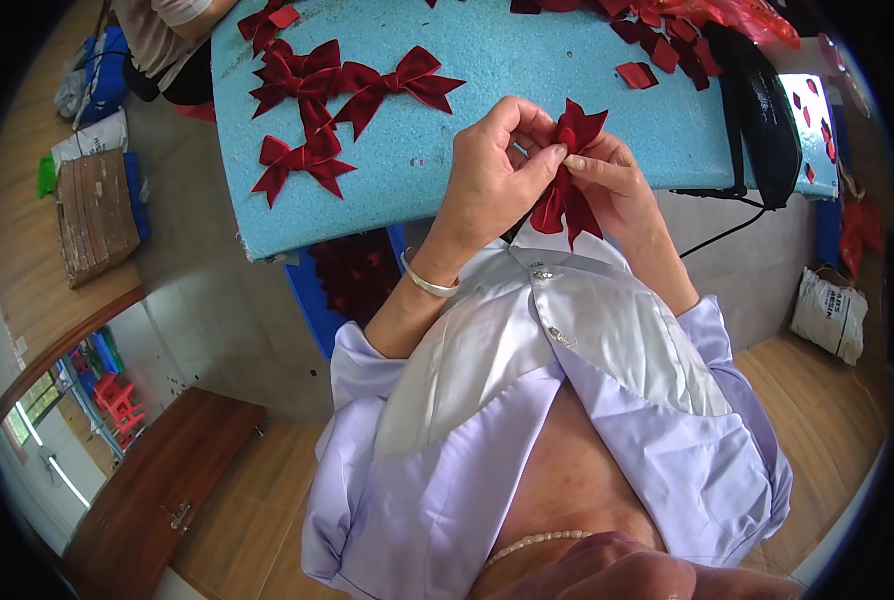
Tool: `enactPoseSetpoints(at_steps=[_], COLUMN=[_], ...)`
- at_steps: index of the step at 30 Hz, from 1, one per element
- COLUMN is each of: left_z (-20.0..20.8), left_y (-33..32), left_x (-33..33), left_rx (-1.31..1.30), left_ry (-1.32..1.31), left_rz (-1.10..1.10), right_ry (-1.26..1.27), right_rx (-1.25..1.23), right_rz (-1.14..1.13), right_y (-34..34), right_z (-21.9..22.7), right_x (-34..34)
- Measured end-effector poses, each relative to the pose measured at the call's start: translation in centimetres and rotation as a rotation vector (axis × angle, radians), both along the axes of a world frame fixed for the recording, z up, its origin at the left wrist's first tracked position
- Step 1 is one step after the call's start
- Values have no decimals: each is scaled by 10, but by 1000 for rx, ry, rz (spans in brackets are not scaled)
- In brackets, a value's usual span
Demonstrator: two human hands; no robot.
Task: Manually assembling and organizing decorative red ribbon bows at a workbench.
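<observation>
A dark red velvet bow (564, 207) is held upright over the near edge of the table, in front of my body. My left hand (507, 165) pinches it near its middle with thumb and forefinger. My right hand (612, 180) grips the bow from the other side, its thumb close to the left thumb tip. Fingers hide the bow's centre. Several more red bows lie to the left of my hands, among them a near one (302, 165) and one farther back (397, 88).
The light blue tabletop (387, 180) bears loose red velvet pieces (637, 75) at the far right, beside a black bag (762, 110) with a hanging cord. Under the table, a blue crate (312, 310) holds red material. Another person's arm (192, 20) shows at the far left.
</observation>
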State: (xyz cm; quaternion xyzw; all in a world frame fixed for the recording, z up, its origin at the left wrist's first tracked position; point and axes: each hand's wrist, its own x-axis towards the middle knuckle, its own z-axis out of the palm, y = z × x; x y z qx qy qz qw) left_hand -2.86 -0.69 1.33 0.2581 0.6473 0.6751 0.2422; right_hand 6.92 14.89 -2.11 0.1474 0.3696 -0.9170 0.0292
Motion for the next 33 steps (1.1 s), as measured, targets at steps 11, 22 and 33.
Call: enactPoseSetpoints(at_steps=[11,22,33], left_z=[-6,-7,-2], left_y=[2,-1,7], left_x=[1,9,8], left_rx=[-44,129,189], left_ry=[-3,-284,-482], left_rz=[126,107,140], right_ry=[-9,-36,11], right_rx=[198,213,628], right_rz=[-120,-193,-419], right_y=[-9,-23,-27], right_z=[10,17,9], right_x=[-1,-6,-12])
